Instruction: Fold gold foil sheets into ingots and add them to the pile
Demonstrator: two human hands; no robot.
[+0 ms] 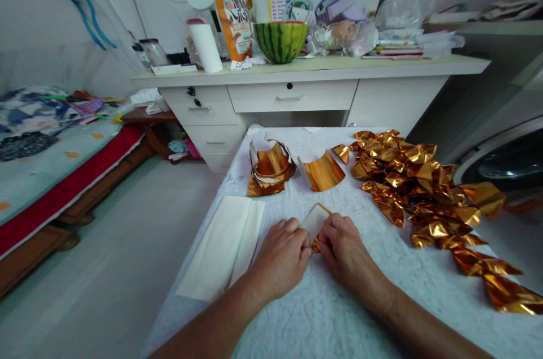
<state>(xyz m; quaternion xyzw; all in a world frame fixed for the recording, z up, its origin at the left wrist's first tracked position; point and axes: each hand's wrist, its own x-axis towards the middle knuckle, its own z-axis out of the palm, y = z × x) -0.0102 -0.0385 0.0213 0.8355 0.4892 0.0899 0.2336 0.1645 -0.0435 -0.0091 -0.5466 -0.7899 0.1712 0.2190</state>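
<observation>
On the pale cloth (237, 336), finished gold pieces (407, 178) lie toward two o'clock, apparently out of the way, while left hand (283, 251) and right hand (345, 246) pinch a central foil-edged sheet (315, 220), seemingly to steady its fold.

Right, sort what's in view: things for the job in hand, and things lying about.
Apparently for the job:
small white-backed gold foil sheet, held
curled gold foil sheets
folded gold foil pieces

Apparently just lying about:
halved green-striped watermelon
orange printed bag
upright white roll
</observation>
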